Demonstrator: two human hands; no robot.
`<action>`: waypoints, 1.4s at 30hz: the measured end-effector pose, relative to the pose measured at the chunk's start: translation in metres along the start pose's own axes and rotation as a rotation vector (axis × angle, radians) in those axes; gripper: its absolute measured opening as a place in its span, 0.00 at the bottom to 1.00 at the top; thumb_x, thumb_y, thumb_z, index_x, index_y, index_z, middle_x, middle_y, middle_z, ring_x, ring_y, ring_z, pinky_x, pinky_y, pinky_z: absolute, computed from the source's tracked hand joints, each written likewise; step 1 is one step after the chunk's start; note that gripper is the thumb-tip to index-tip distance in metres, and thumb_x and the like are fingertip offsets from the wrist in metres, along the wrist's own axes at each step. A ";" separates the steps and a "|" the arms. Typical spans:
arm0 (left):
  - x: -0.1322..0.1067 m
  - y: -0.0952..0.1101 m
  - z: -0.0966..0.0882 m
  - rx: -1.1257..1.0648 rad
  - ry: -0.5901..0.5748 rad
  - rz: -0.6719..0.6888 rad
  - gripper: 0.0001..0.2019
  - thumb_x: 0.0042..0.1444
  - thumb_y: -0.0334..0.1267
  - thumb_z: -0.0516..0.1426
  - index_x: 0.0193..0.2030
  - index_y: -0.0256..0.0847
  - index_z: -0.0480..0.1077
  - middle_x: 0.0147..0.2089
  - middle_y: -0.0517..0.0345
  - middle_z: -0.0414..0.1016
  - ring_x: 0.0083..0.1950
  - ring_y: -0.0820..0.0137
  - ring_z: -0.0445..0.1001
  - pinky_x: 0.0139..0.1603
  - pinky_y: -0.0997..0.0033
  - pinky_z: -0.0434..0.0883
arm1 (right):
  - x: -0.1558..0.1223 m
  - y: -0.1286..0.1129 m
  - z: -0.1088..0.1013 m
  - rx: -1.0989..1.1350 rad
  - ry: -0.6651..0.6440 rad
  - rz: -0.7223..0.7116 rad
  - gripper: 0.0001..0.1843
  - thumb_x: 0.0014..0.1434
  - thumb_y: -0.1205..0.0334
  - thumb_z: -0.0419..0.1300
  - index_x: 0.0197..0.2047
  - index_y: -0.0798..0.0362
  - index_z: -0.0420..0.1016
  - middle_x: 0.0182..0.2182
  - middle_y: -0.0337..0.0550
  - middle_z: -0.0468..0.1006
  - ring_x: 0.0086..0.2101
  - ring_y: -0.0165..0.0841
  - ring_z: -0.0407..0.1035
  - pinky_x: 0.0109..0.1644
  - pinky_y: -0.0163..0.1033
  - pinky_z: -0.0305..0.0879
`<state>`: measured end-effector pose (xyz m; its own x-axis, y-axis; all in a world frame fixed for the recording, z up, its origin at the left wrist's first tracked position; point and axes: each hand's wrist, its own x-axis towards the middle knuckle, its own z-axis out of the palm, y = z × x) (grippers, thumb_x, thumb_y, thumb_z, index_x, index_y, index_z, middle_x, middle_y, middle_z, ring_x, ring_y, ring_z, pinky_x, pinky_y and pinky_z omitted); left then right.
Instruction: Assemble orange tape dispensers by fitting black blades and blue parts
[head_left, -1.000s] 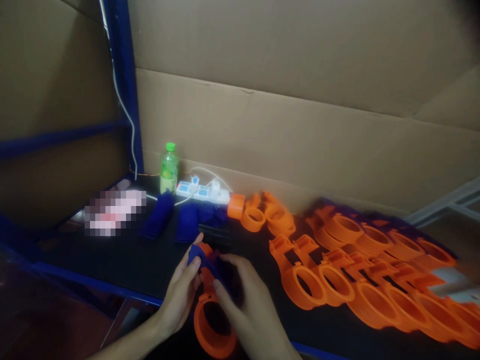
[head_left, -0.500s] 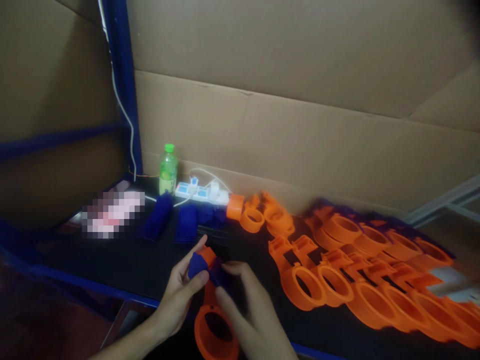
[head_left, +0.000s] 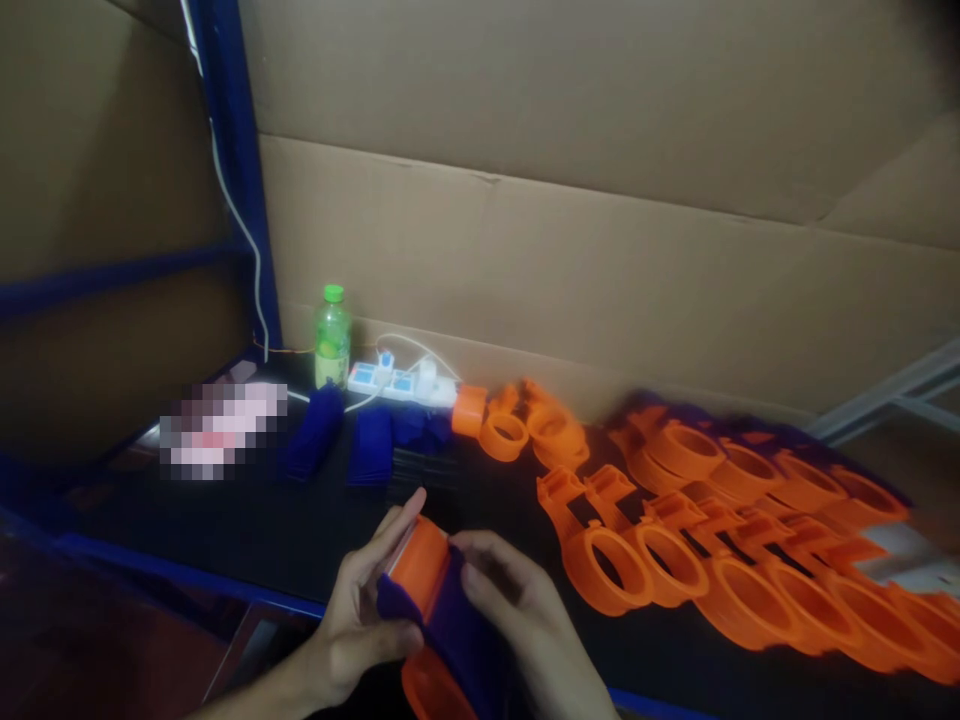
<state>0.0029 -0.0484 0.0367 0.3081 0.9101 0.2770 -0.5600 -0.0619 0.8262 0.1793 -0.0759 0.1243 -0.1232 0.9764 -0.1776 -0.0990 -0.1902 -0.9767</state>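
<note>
Between my two hands, low in the middle of the head view, is an orange plastic tape dispenser (head_left: 420, 565) with a large ring at its lower end. A dark blue flat piece (head_left: 469, 620) lies across its front and hides part of the ring. My left hand (head_left: 364, 590) is closed around the dispenser's upper end, fingers behind and thumb in front. My right hand (head_left: 517, 610) pinches the blue piece at its right edge, against the orange body. The fingertips of my right hand are partly hidden.
Several orange ring-shaped dispensers (head_left: 607, 570) lie in rows on the black table (head_left: 247, 530) to the right. Stacks of blue pieces (head_left: 371, 445), a green-capped bottle (head_left: 332, 340) and a white power strip (head_left: 382, 380) stand behind my hands. Cardboard panels (head_left: 525, 240) close off the back.
The dispenser has tilted and come closer, showing more of its orange upper face. The blue piece now spreads across the front, and my right hand has shifted slightly to the right.
</note>
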 end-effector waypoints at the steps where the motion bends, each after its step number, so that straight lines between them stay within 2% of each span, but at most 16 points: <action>1: 0.000 0.002 0.002 -0.013 -0.028 -0.003 0.44 0.45 0.45 0.70 0.70 0.49 0.60 0.68 0.45 0.65 0.69 0.43 0.59 0.68 0.45 0.55 | -0.002 0.000 0.000 0.006 -0.003 0.003 0.16 0.57 0.51 0.67 0.45 0.51 0.78 0.37 0.41 0.75 0.38 0.30 0.66 0.43 0.32 0.62; 3: 0.000 0.008 0.006 -0.036 -0.081 -0.004 0.46 0.45 0.45 0.69 0.71 0.51 0.57 0.63 0.47 0.69 0.64 0.47 0.65 0.65 0.50 0.60 | -0.005 -0.001 0.000 0.023 0.001 0.009 0.16 0.57 0.51 0.67 0.45 0.50 0.78 0.38 0.41 0.75 0.39 0.31 0.66 0.44 0.32 0.62; 6: 0.004 0.017 0.012 -0.024 -0.128 0.017 0.46 0.45 0.45 0.70 0.71 0.54 0.58 0.57 0.51 0.71 0.60 0.53 0.69 0.63 0.57 0.63 | -0.004 -0.001 -0.002 0.047 -0.005 0.021 0.15 0.58 0.52 0.67 0.44 0.50 0.77 0.39 0.41 0.75 0.40 0.32 0.67 0.46 0.33 0.62; 11: 0.008 0.025 0.013 0.005 -0.171 0.045 0.46 0.43 0.45 0.71 0.70 0.54 0.60 0.58 0.50 0.69 0.60 0.53 0.67 0.63 0.57 0.63 | -0.001 -0.002 -0.005 0.064 -0.062 0.009 0.13 0.57 0.52 0.67 0.42 0.51 0.77 0.44 0.43 0.76 0.43 0.34 0.68 0.49 0.35 0.63; 14: 0.007 0.023 0.012 -0.001 -0.176 0.046 0.46 0.43 0.45 0.71 0.69 0.52 0.60 0.58 0.49 0.70 0.61 0.52 0.67 0.63 0.56 0.63 | 0.000 -0.004 -0.003 0.026 -0.048 -0.017 0.12 0.59 0.52 0.66 0.41 0.51 0.77 0.42 0.42 0.76 0.41 0.32 0.68 0.47 0.34 0.63; 17: 0.004 0.017 0.013 -0.038 -0.131 0.028 0.47 0.43 0.44 0.71 0.70 0.51 0.59 0.60 0.47 0.72 0.63 0.50 0.67 0.65 0.55 0.61 | 0.000 -0.006 0.000 -0.078 0.006 -0.060 0.13 0.60 0.51 0.64 0.40 0.52 0.77 0.37 0.42 0.76 0.37 0.31 0.67 0.42 0.32 0.63; 20: 0.002 0.011 0.017 -0.068 -0.053 0.021 0.46 0.45 0.43 0.71 0.70 0.50 0.58 0.62 0.46 0.72 0.64 0.48 0.67 0.66 0.52 0.61 | 0.000 -0.008 0.001 -0.257 0.058 -0.149 0.14 0.62 0.50 0.62 0.39 0.52 0.77 0.37 0.43 0.75 0.38 0.33 0.68 0.42 0.34 0.64; 24: 0.004 0.011 0.023 -0.026 0.175 0.029 0.45 0.47 0.42 0.70 0.71 0.52 0.56 0.67 0.47 0.67 0.68 0.47 0.62 0.69 0.50 0.57 | -0.005 -0.002 -0.002 -0.604 0.176 -0.397 0.14 0.66 0.54 0.56 0.51 0.47 0.75 0.47 0.46 0.73 0.47 0.37 0.69 0.50 0.38 0.67; 25: 0.006 0.012 0.024 -0.027 0.234 0.035 0.45 0.48 0.42 0.69 0.72 0.54 0.54 0.68 0.48 0.66 0.69 0.48 0.62 0.69 0.49 0.57 | -0.006 0.002 -0.002 -0.713 0.188 -0.473 0.17 0.66 0.54 0.56 0.56 0.46 0.72 0.50 0.47 0.71 0.49 0.38 0.68 0.52 0.40 0.67; 27: 0.009 0.013 0.024 -0.041 0.330 0.037 0.44 0.51 0.43 0.67 0.72 0.57 0.51 0.68 0.49 0.65 0.69 0.49 0.62 0.68 0.49 0.59 | -0.010 0.011 -0.003 -0.953 0.176 -0.638 0.30 0.61 0.53 0.61 0.65 0.45 0.63 0.57 0.50 0.67 0.54 0.43 0.65 0.55 0.44 0.67; 29: 0.011 0.013 0.024 -0.057 0.404 0.015 0.42 0.54 0.43 0.66 0.72 0.58 0.51 0.69 0.50 0.64 0.69 0.51 0.61 0.67 0.50 0.61 | -0.013 0.020 -0.002 -1.200 0.150 -0.783 0.46 0.53 0.53 0.67 0.71 0.48 0.53 0.60 0.54 0.64 0.56 0.49 0.63 0.56 0.49 0.67; 31: 0.011 0.011 0.023 -0.069 0.456 -0.009 0.39 0.55 0.43 0.65 0.70 0.59 0.53 0.68 0.51 0.64 0.69 0.53 0.61 0.66 0.53 0.62 | -0.014 0.026 -0.001 -1.405 0.161 -0.877 0.54 0.50 0.59 0.68 0.74 0.52 0.45 0.60 0.57 0.64 0.56 0.52 0.62 0.56 0.52 0.66; 33: 0.011 0.008 0.022 -0.080 0.485 -0.031 0.37 0.55 0.42 0.65 0.69 0.60 0.55 0.68 0.53 0.64 0.69 0.55 0.61 0.65 0.55 0.63 | -0.015 0.027 -0.001 -1.545 0.217 -0.916 0.53 0.51 0.66 0.63 0.75 0.53 0.42 0.59 0.57 0.66 0.55 0.51 0.64 0.56 0.53 0.66; 35: 0.011 0.006 0.022 -0.074 0.496 -0.041 0.35 0.55 0.43 0.65 0.68 0.61 0.57 0.68 0.55 0.63 0.70 0.55 0.60 0.64 0.56 0.64 | -0.016 0.021 -0.002 -1.602 0.234 -0.948 0.50 0.53 0.68 0.60 0.75 0.53 0.42 0.57 0.57 0.67 0.53 0.49 0.65 0.55 0.52 0.66; 39: 0.016 0.004 0.023 -0.058 0.431 0.046 0.35 0.55 0.44 0.65 0.68 0.59 0.56 0.65 0.54 0.66 0.68 0.55 0.62 0.65 0.53 0.64 | -0.016 0.000 -0.012 -1.565 0.199 -0.936 0.45 0.57 0.64 0.59 0.74 0.54 0.45 0.56 0.56 0.67 0.53 0.47 0.66 0.53 0.48 0.69; 42: 0.021 0.003 0.023 -0.072 0.365 0.147 0.33 0.57 0.46 0.63 0.68 0.55 0.57 0.61 0.51 0.69 0.66 0.54 0.64 0.64 0.48 0.65 | -0.009 -0.023 -0.032 -1.497 0.334 -0.858 0.40 0.61 0.60 0.59 0.73 0.51 0.50 0.56 0.55 0.67 0.53 0.45 0.66 0.53 0.48 0.70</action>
<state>0.0256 -0.0392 0.0564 -0.0656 0.9804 0.1859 -0.6345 -0.1848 0.7505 0.2144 -0.0774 0.1445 -0.3191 0.7548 0.5731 0.9137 0.4055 -0.0253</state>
